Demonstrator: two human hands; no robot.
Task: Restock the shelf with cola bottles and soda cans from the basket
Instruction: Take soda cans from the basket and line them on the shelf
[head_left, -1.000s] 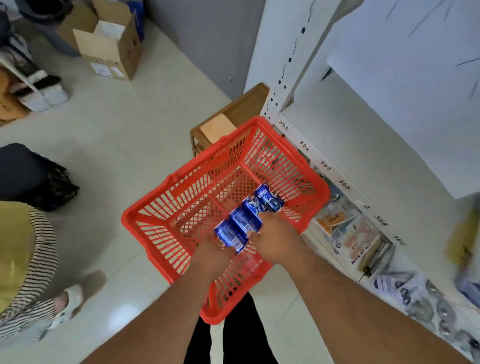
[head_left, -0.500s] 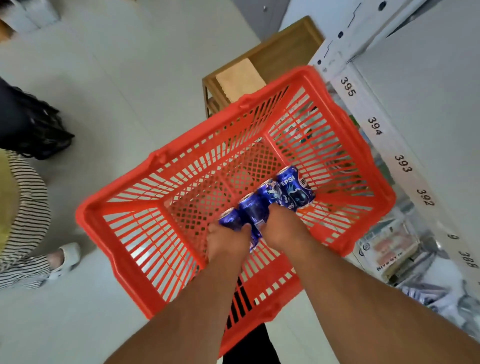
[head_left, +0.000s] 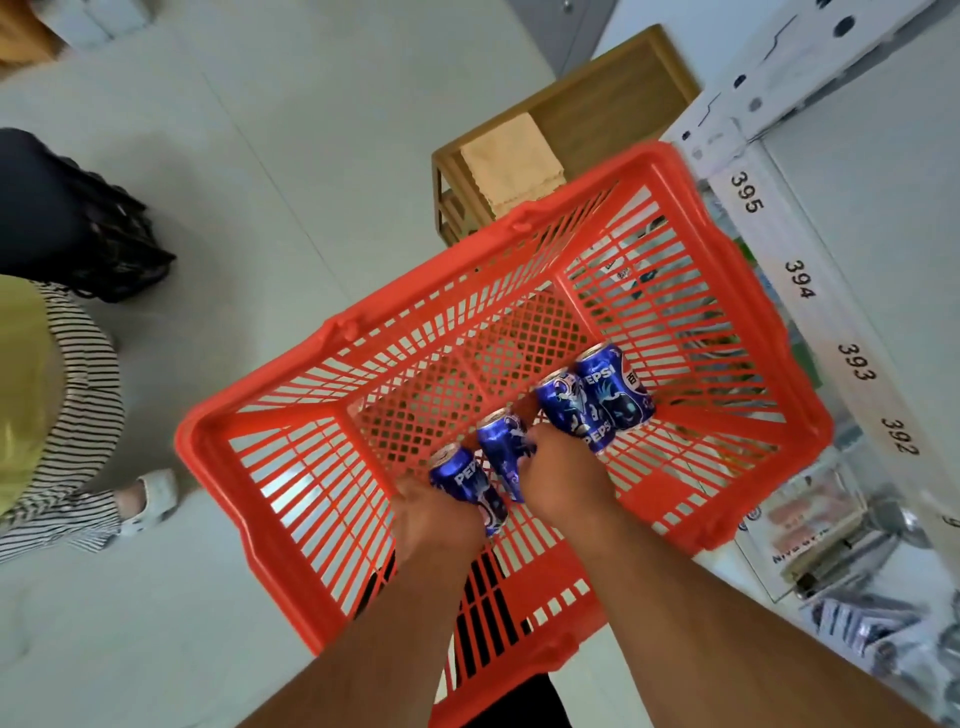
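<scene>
Pale tiled floor (head_left: 249, 156) fills the view from above, and nearest the viewer two bare forearms reach down into a red plastic basket (head_left: 270, 499). A left hand (head_left: 436, 519) curls around one blue cola can (head_left: 462, 483). Just to its right, the right hand (head_left: 566, 478) wraps a second can (head_left: 501, 447), and it seems to pin a third can (head_left: 571, 410) too, though how far its fingers reach is hidden. Beyond that hand, touching the third, a fourth can (head_left: 618, 389) rests in the row. All four sit low inside the basket; no bottles show. Such cans are probably rigid while sealed, moderately heavy, smooth and rather slippery, so gripping round the middle of the body seems safest. Right of the hands runs a white shelf (head_left: 831, 332) edge numbered 392 to 395, with packaged goods below. Further ahead stands a wooden stool (head_left: 613, 98). Far to the left, a person in a striped sleeve (head_left: 78, 415).
</scene>
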